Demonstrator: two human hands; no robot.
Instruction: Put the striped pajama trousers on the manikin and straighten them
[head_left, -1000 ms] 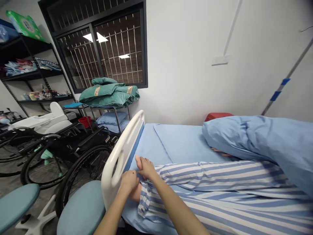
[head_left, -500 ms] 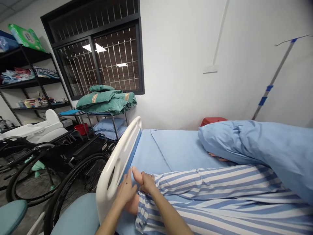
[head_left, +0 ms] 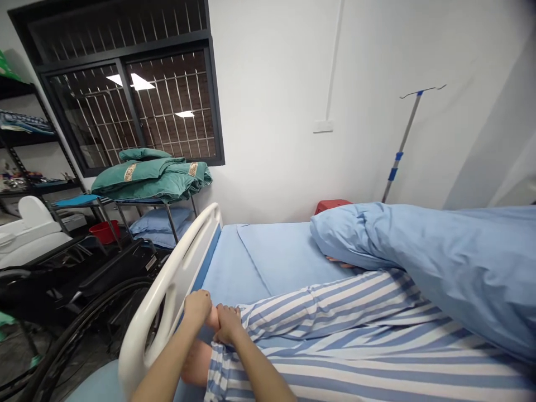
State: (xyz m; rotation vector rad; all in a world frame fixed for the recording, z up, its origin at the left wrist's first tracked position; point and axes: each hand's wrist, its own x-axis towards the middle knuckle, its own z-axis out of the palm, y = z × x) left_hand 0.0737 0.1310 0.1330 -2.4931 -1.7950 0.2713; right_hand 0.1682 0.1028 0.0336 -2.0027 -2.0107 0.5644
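Observation:
Someone lies on the bed in blue-and-white striped trousers (head_left: 326, 307). My left hand (head_left: 197, 307) is closed over the front of the far foot (head_left: 212, 319), hiding its toes. At the ankle of that same foot, my right hand (head_left: 228, 324) is wrapped round, close to the trouser cuff. The near foot (head_left: 196, 362) rests on the mattress below my hands, partly behind my left forearm. A blue quilt (head_left: 402, 245) covers the person further up, with some fingertips (head_left: 340, 262) showing under its edge.
The white footboard (head_left: 167, 287) stands just left of my hands. Beyond it are a black wheelchair (head_left: 113, 265) and a rack with green bedding (head_left: 154, 177). An IV pole (head_left: 404, 142) and a red object (head_left: 334, 204) are behind the bed's far side.
My left hand has gone from flat and spread beside the foot to closed over its front. My right hand stays at the ankle. The view has turned right.

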